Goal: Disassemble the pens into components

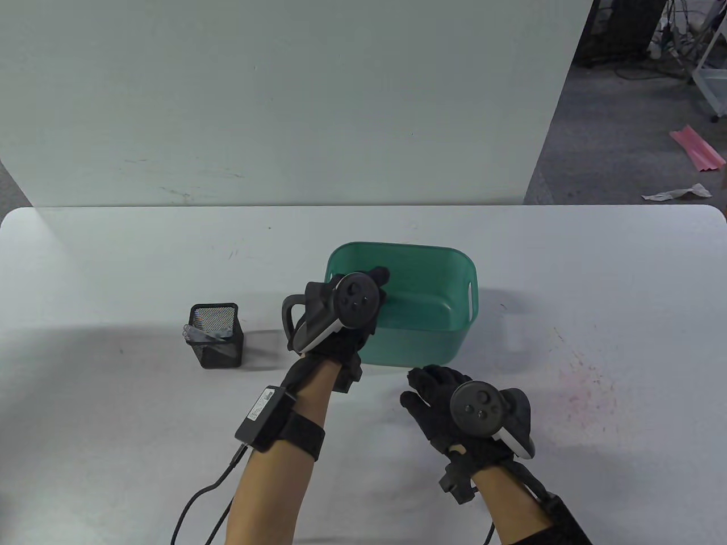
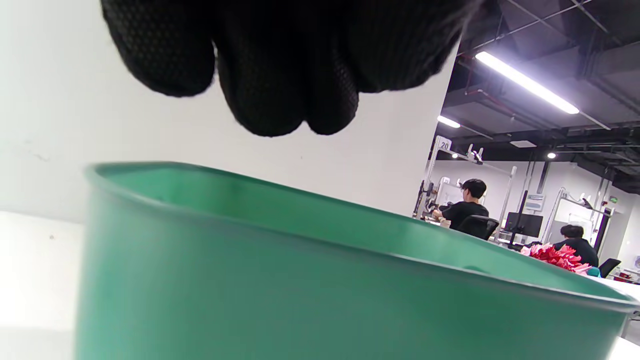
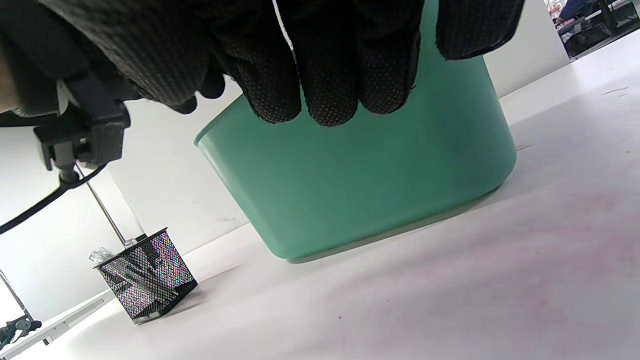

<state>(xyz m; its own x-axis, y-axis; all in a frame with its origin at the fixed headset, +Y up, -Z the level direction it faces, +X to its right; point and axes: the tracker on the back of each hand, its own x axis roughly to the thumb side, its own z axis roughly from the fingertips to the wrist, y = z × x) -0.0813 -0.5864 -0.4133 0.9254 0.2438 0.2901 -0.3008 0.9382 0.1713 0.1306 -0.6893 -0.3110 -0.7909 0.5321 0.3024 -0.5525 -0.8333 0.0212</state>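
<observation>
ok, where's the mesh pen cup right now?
Table view: the pen cup stands on the table left of the green bin, just beyond the left hand. The right wrist view shows it at lower left.

A white table (image 1: 113, 397) stands before a white panel (image 1: 284, 102). Right of it, grey floor (image 1: 613, 142) with pink paper (image 1: 697, 149). Ceiling lights (image 2: 525, 82) shine over seated people (image 2: 467, 207) at desks.
</observation>
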